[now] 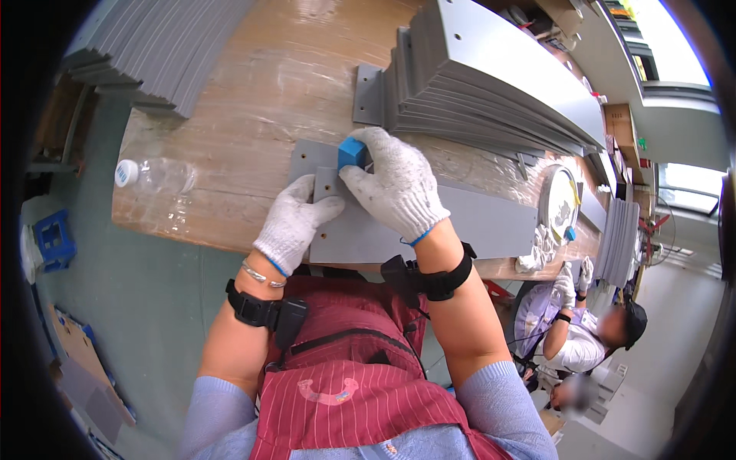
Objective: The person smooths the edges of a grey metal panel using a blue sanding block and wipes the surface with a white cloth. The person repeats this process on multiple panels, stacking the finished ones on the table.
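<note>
In a white knit glove, my right hand point(395, 180) pinches a small blue block point(352, 153) between thumb and fingers. The block is over the end of a flat grey panel point(475, 218) with small holes near its short edge. My left hand point(293, 222), gloved too, grips that panel's left end, thumb on top and fingers at the edge. Under it and a little farther away, the corner of another grey panel point(304, 153) with a hole sticks out. What the block's underside touches is hidden.
A tall stack of grey panels point(491, 84) stands behind my right hand, another stack point(165, 54) at the far left. A clear bottle point(157, 175) lies near the left edge of the film-covered table point(230, 115). At right are a round white tub point(558, 201) and a person point(586, 337).
</note>
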`<state>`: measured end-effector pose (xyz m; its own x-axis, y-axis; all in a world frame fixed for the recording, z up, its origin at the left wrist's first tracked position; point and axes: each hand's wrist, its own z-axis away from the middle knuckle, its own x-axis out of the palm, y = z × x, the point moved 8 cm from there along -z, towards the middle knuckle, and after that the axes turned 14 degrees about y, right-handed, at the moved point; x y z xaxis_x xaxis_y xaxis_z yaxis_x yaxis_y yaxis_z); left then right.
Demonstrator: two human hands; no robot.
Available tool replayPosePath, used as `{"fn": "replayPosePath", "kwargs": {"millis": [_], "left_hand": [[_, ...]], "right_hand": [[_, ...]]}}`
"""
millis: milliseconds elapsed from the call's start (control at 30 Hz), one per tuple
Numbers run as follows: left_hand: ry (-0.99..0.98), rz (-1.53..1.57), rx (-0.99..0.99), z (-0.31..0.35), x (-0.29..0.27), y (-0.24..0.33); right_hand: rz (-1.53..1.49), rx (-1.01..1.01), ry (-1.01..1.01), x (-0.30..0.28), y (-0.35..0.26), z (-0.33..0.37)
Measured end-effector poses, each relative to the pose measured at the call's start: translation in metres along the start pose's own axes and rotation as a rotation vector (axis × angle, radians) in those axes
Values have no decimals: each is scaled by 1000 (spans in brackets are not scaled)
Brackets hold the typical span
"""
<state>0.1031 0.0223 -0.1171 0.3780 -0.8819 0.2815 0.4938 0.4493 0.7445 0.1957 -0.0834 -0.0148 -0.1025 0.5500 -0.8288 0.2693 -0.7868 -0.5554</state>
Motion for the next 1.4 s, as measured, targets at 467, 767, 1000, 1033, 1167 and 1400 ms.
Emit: {"fn": "replayPosePath", "kwargs": {"millis": [467, 767, 1000, 1033, 1167, 1400], "left_hand": [[136, 5, 26, -3, -2, -7], [164, -112, 85, 1, 9, 0], [221, -169, 85, -1, -6, -2], [231, -185, 94, -1, -8, -1], [247, -213, 130, -5, -21, -2], [246, -237, 82, -9, -38, -6]], "right_hand": [[179, 366, 197, -149, 244, 53], [315, 544, 404, -249, 415, 92], [-157, 618, 483, -262, 459, 108], [-142, 683, 475, -264, 446, 109], [-123, 718, 492, -257, 460, 128], [-251, 776, 617, -247, 449, 217]]}}
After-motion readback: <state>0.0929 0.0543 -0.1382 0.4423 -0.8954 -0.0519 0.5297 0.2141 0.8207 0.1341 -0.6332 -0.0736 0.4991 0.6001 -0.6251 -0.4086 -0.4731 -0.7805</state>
